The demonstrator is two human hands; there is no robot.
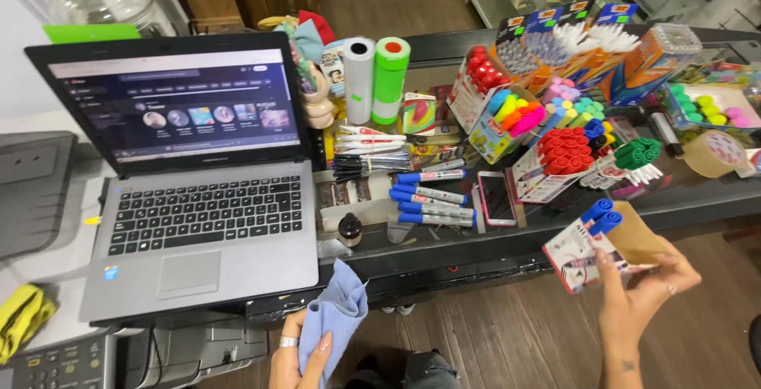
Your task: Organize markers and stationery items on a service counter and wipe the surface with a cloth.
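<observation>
Markers filled the table (pixel 444 258) — our right hand (pixel 646 290) gripped a box of blue markers (pixel 583 246) off its edge, our left hand (pixel 305 353) squeezed a blue cloth (pixel 337 314). Wiping looked underway; cloth needed lifting.

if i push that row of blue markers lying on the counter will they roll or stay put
The blue markers look round-barrelled and lie loose side by side, so a sideways push would probably roll them. The glossy dark counter likely offers little grip. They seem light and stiff, so they may knock the phone beside them.
</observation>
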